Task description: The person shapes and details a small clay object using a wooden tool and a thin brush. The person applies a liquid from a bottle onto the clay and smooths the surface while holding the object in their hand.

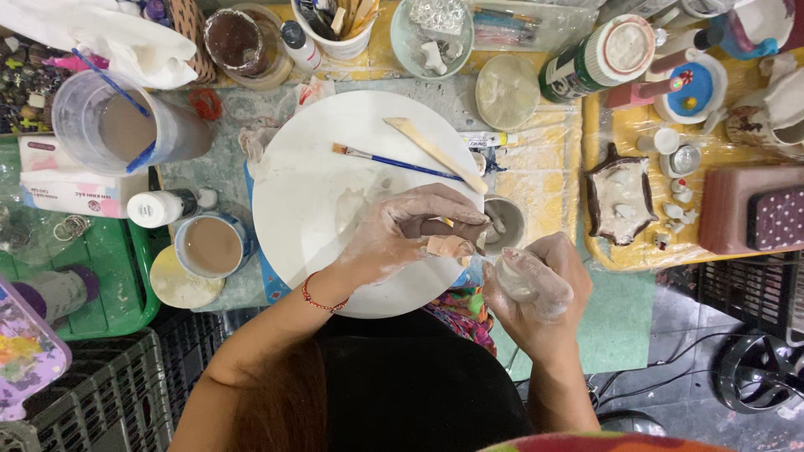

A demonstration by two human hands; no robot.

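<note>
— What takes up the most room on the worktop (536,180)?

— The round white board (318,201), about midway along its near edge. A flat wooden stick (435,153) and a blue-handled brush (394,161) lie on the board's far right part, the stick just beyond the brush, both slanting down to the right.

— And the next biggest things?

— At the far left corner, a clear plastic jug (109,125) of cloudy water. Near the far right corner lies a green bottle with a white cap (595,60). Close to the left edge stands a cup of brownish liquid (211,245), touching the board's left rim, with a small white bottle (159,208) just beside it.

— The hands?

— Both are smeared with pale clay. The left hand (402,230) lies over the board's right rim, fingers curled, the tips pinched at the lip of a small grey clay cup (504,224) that sits just off the board's right edge; a plaster is wrapped round the thumb. The right hand (536,289) is off the worktop's near edge, fingers clenched round a pale lump of clay (517,280).

— Are the two hands touching?

— They are just beside each other; whether they touch I cannot tell

— Smallest thing?

— A red bracelet (322,300) on the left wrist
</note>
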